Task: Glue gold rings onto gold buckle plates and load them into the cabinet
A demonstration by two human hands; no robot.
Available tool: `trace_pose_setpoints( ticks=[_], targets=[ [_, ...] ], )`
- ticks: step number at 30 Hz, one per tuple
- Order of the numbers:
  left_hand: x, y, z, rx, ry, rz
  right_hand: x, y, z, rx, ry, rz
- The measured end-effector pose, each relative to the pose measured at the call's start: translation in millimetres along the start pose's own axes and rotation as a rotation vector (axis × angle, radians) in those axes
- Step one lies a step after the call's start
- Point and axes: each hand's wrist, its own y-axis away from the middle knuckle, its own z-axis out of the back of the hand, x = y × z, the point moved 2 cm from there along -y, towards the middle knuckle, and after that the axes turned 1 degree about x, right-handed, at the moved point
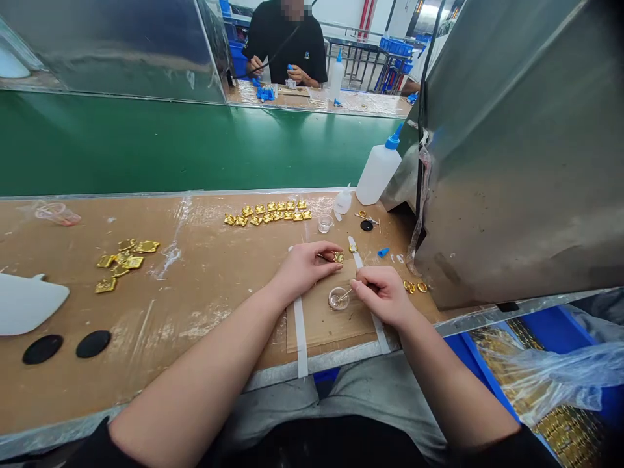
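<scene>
Between the thumb and fingers of my left hand point(308, 268) is a small gold square piece point(338, 257), held just above the cardboard. My right hand point(383, 292) pinches a thin pale stick point(346, 294), its tip down inside a small clear cup point(338, 299). The cup stands on a taped cardboard sheet point(322, 331) close to the bench edge. Past my hands, a gold ring point(353, 248) lies on a strip of white tape. Two rows of gold pieces point(277, 211) are laid out farther back.
A large white bottle point(377, 172) and a small squeeze bottle point(342, 200) stand at the back right, near a metal panel point(517, 156). Loose gold pieces point(124, 260) and black discs point(92, 344) lie left. Across the green belt point(170, 149) sits a co-worker point(287, 45).
</scene>
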Motion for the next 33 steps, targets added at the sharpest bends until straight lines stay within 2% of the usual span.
trace_pose_setpoints(
  ticks=[5, 12, 21, 28, 33],
  targets=[
    [0.5, -0.2, -0.1, -0.007, -0.022, 0.006, -1.9, 3.5, -0.8, 0.025, -0.036, 0.028],
    [0.5, -0.3, 0.3, -0.008, -0.033, -0.005, 4.2, 10.8, -0.4, 0.120, 0.040, 0.103],
    [-3.7, 2.6, -1.1, -0.008, -0.097, -0.048, 14.5, 16.0, -0.2, 0.153, 0.112, 0.032],
    [-4.2, 3.2, -0.6, -0.006, -0.097, -0.028, 23.4, 22.1, 4.5, 0.103, 0.185, 0.057],
    [-3.5, 2.5, 0.3, -0.025, -0.075, -0.034, 25.8, 21.8, 5.5, 0.056, 0.318, 0.069]
  ],
)
